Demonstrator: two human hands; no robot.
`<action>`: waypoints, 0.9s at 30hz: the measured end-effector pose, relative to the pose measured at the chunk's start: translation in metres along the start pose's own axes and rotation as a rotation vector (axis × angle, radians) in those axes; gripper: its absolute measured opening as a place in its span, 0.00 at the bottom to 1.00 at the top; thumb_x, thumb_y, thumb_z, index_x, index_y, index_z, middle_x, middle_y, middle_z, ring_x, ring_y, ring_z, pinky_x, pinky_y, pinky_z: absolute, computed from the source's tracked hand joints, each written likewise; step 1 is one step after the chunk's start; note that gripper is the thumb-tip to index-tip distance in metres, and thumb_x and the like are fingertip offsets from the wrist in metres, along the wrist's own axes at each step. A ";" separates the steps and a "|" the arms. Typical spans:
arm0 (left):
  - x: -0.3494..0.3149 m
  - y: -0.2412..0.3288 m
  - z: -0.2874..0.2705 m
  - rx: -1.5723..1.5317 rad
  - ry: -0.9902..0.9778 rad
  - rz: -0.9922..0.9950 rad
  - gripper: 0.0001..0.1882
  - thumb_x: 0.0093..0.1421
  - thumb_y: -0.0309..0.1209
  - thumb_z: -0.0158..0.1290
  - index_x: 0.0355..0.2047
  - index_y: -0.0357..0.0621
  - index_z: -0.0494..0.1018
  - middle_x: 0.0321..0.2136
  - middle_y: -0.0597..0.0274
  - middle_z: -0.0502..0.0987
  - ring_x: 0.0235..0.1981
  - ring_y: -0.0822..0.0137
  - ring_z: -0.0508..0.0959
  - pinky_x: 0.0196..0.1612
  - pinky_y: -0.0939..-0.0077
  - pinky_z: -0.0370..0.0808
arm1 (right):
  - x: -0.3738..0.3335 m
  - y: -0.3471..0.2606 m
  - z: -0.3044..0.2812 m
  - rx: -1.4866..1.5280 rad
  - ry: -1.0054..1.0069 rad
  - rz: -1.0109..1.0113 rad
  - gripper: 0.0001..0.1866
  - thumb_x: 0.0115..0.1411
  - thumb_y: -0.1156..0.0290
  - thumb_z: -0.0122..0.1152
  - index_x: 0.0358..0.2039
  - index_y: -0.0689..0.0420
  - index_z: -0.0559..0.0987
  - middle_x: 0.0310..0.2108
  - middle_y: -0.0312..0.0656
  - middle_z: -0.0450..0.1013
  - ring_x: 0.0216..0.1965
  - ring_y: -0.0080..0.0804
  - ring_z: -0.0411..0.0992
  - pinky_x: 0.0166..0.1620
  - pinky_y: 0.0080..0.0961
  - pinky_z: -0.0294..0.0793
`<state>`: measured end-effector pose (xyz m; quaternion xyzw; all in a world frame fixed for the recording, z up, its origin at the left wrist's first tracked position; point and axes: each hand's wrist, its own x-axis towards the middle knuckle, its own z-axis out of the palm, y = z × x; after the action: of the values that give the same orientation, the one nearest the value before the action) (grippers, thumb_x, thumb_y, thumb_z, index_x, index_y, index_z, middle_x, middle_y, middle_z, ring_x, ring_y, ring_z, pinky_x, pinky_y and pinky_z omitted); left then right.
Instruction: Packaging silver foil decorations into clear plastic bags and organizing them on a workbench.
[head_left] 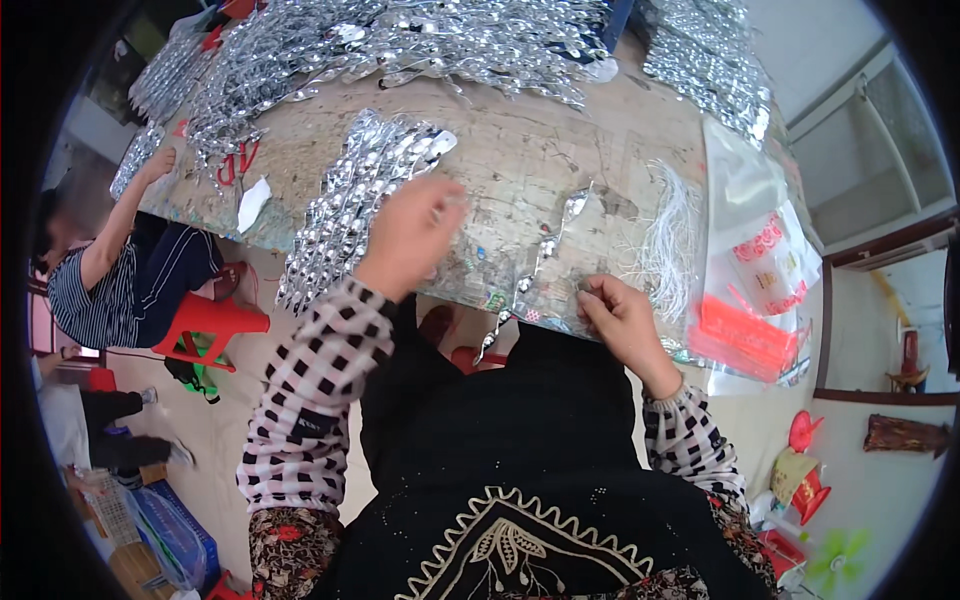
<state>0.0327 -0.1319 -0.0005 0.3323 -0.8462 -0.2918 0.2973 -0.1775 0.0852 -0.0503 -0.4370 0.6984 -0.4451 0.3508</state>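
Left hand (412, 232) and right hand (622, 318) are apart, grips I cannot tell; one strand (548, 243) lies between, one bundle (345, 205) beside the left.

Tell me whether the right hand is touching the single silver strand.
Apart: the head view shows tabletop between the right hand and the silver strand.
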 end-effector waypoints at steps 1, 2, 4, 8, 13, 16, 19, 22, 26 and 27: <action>-0.006 0.015 0.016 -0.111 -0.091 -0.038 0.14 0.57 0.39 0.55 0.38 0.42 0.76 0.32 0.53 0.74 0.28 0.57 0.75 0.33 0.66 0.72 | 0.002 0.002 0.000 -0.004 0.010 0.005 0.06 0.62 0.73 0.55 0.37 0.62 0.74 0.23 0.32 0.71 0.23 0.14 0.66 0.26 0.13 0.66; -0.010 0.025 0.029 -0.117 -0.154 -0.043 0.15 0.57 0.39 0.55 0.39 0.42 0.76 0.34 0.53 0.74 0.29 0.57 0.76 0.34 0.66 0.73 | 0.003 0.002 0.000 0.007 0.027 -0.018 0.06 0.62 0.73 0.55 0.36 0.62 0.74 0.23 0.31 0.70 0.22 0.13 0.65 0.25 0.13 0.65; -0.013 0.036 0.057 -0.083 -0.180 -0.014 0.17 0.57 0.41 0.55 0.41 0.41 0.75 0.35 0.52 0.75 0.32 0.54 0.77 0.36 0.63 0.73 | 0.002 0.000 0.001 0.013 0.044 -0.039 0.06 0.62 0.72 0.55 0.35 0.61 0.74 0.22 0.31 0.70 0.21 0.13 0.65 0.24 0.13 0.65; 0.008 0.061 0.092 0.048 -0.165 -0.048 0.21 0.55 0.44 0.56 0.41 0.40 0.72 0.37 0.48 0.75 0.38 0.47 0.76 0.40 0.56 0.73 | -0.003 -0.001 0.002 0.008 0.111 -0.095 0.04 0.61 0.74 0.56 0.33 0.62 0.73 0.21 0.30 0.68 0.21 0.13 0.64 0.24 0.14 0.64; 0.022 0.046 0.110 0.267 -0.256 -0.116 0.15 0.54 0.39 0.55 0.32 0.38 0.72 0.29 0.49 0.77 0.33 0.48 0.78 0.37 0.55 0.73 | -0.007 -0.007 0.006 -0.078 0.211 -0.222 0.05 0.59 0.75 0.58 0.34 0.64 0.75 0.23 0.35 0.71 0.23 0.17 0.67 0.27 0.17 0.67; 0.014 0.039 0.098 0.043 -0.205 -0.077 0.11 0.54 0.35 0.54 0.30 0.38 0.72 0.25 0.49 0.77 0.29 0.47 0.77 0.34 0.55 0.73 | -0.010 -0.007 0.000 -0.123 0.203 -0.230 0.06 0.58 0.75 0.59 0.34 0.64 0.76 0.24 0.39 0.73 0.25 0.20 0.69 0.29 0.19 0.69; -0.001 0.020 0.081 -0.167 -0.219 -0.188 0.11 0.54 0.33 0.55 0.33 0.38 0.73 0.21 0.54 0.76 0.23 0.59 0.76 0.28 0.65 0.71 | -0.010 -0.006 -0.004 -0.189 0.164 -0.338 0.06 0.60 0.74 0.58 0.35 0.63 0.76 0.25 0.39 0.73 0.25 0.20 0.70 0.29 0.18 0.70; -0.021 0.031 0.062 -0.362 -0.313 -0.316 0.07 0.59 0.23 0.53 0.38 0.38 0.71 0.25 0.75 0.73 0.25 0.84 0.69 0.26 0.86 0.65 | -0.012 -0.012 -0.008 0.250 0.078 -0.016 0.09 0.62 0.71 0.57 0.40 0.61 0.74 0.26 0.39 0.74 0.25 0.20 0.71 0.26 0.15 0.70; -0.062 0.053 0.045 -0.192 -0.461 -0.174 0.07 0.58 0.25 0.54 0.37 0.38 0.72 0.23 0.68 0.74 0.22 0.80 0.71 0.25 0.83 0.68 | -0.009 -0.037 -0.004 0.546 0.230 0.099 0.15 0.64 0.68 0.56 0.48 0.60 0.69 0.28 0.37 0.73 0.23 0.16 0.69 0.21 0.11 0.67; -0.072 0.057 0.044 -0.181 -0.405 -0.088 0.08 0.57 0.25 0.56 0.37 0.38 0.72 0.24 0.64 0.75 0.22 0.78 0.73 0.24 0.81 0.70 | -0.009 -0.036 -0.002 0.512 0.138 0.117 0.14 0.64 0.68 0.55 0.47 0.60 0.69 0.27 0.36 0.73 0.23 0.16 0.69 0.22 0.11 0.67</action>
<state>0.0233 -0.0312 -0.0122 0.2754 -0.8436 -0.4402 0.1369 -0.1656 0.0861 -0.0157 -0.2615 0.6094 -0.6150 0.4266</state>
